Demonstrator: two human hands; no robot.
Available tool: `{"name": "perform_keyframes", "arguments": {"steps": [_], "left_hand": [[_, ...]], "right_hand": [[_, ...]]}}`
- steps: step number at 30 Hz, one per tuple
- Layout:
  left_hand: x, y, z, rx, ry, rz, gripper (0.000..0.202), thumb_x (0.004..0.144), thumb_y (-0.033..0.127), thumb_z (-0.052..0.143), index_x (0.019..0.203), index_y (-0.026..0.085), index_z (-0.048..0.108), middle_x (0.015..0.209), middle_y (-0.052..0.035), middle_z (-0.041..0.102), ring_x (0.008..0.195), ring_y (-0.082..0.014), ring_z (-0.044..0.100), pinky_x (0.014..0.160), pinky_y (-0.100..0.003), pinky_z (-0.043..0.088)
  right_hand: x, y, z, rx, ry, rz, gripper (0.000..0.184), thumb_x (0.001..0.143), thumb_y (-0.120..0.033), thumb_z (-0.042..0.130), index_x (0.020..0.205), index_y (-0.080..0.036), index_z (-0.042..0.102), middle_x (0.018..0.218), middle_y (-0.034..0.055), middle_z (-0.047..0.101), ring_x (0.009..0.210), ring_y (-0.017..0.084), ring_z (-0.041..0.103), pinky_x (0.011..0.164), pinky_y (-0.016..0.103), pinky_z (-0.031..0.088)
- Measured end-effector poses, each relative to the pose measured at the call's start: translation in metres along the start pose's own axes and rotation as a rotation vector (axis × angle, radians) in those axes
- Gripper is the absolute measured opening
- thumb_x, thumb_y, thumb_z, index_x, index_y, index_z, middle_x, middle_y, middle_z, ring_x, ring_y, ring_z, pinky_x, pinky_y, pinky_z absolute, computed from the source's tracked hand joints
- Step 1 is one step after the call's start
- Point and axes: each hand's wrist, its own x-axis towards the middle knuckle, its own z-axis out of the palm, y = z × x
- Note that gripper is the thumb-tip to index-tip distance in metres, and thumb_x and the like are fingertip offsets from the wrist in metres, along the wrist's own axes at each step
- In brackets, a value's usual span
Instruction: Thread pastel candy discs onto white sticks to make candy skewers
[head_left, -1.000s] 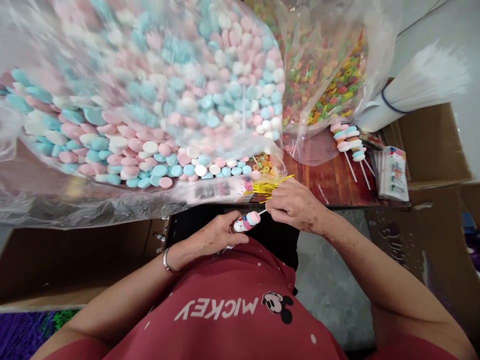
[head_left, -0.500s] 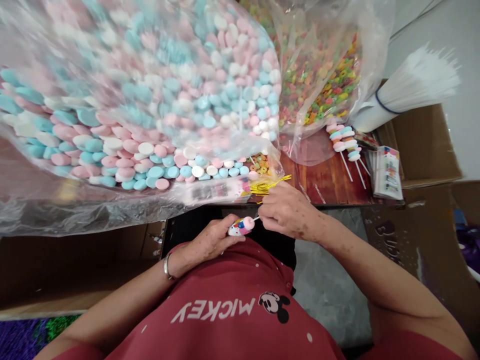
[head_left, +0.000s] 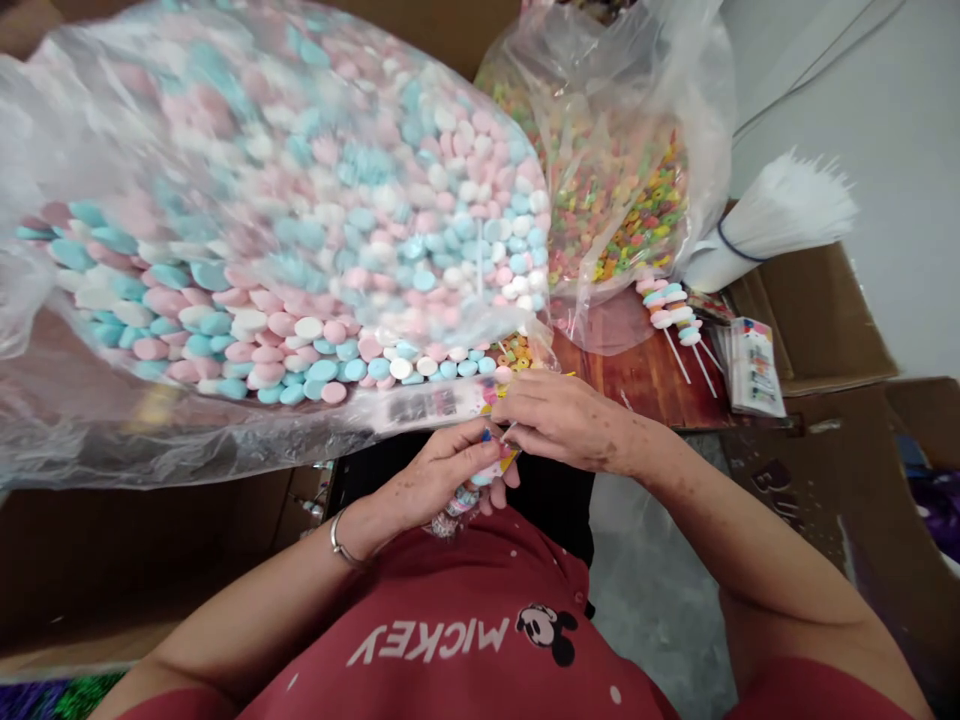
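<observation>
My left hand (head_left: 442, 468) is closed around a candy skewer in a printed clear bag (head_left: 463, 500). Pastel pieces show through the bag below my fingers. Out of the bag's mouth pokes the white stick (head_left: 510, 432). My right hand (head_left: 559, 420) is bent over that mouth, its fingertips closed around the stick and bag neck; whether they also hold a tie is hidden. Just behind it on the table lie flat printed bags (head_left: 427, 403). Most of the yellow twist ties (head_left: 571, 375) are covered by my right hand.
A huge clear bag of pastel candies (head_left: 337, 250) covers the table's left side. Behind stands a bag of colourful gummy rings (head_left: 622, 200). At right are finished-looking skewers (head_left: 679, 315), packed bags (head_left: 754, 370), a bundle of white sticks (head_left: 780, 215) and a cardboard box (head_left: 825, 330).
The skewer has slid down into the bag, where its pink end showed at the mouth before. My right hand has moved left, against my left hand. The view has shifted slightly.
</observation>
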Motion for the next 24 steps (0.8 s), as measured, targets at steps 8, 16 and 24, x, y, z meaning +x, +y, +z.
{"name": "perform_keyframes", "arguments": {"steps": [8, 16, 24], "left_hand": [[0.033, 0.052, 0.01, -0.1, 0.286, 0.169, 0.034, 0.075, 0.048, 0.074, 0.076, 0.015, 0.063, 0.068, -0.0031, 0.07, 0.054, -0.0144, 0.066, 0.052, -0.025, 0.054], [0.057, 0.061, 0.002, -0.028, 0.329, 0.371, 0.037, 0.077, 0.054, 0.071, 0.075, 0.018, 0.061, 0.058, 0.0041, 0.062, 0.045, -0.011, 0.058, 0.048, -0.023, 0.048], [0.059, 0.08, -0.003, 0.182, 0.543, 0.569, 0.038, 0.086, 0.055, 0.061, 0.076, 0.018, 0.06, 0.056, 0.0048, 0.053, 0.05, -0.0098, 0.053, 0.045, -0.019, 0.039]], "right_hand": [[0.016, 0.015, -0.027, -0.083, 0.41, 0.229, 0.031, 0.099, -0.022, 0.039, 0.121, -0.016, 0.06, 0.118, 0.0129, 0.067, 0.113, 0.023, 0.061, 0.096, 0.04, 0.05], [0.038, 0.018, -0.024, 0.02, 0.497, 0.163, 0.035, 0.096, -0.021, 0.04, 0.12, -0.021, 0.065, 0.119, 0.0098, 0.07, 0.113, 0.022, 0.064, 0.099, 0.042, 0.051], [0.039, 0.021, -0.023, 0.324, 0.638, 0.425, 0.033, 0.079, -0.035, 0.069, 0.108, -0.02, 0.063, 0.103, 0.0073, 0.065, 0.093, 0.02, 0.059, 0.077, 0.033, 0.05]]}}
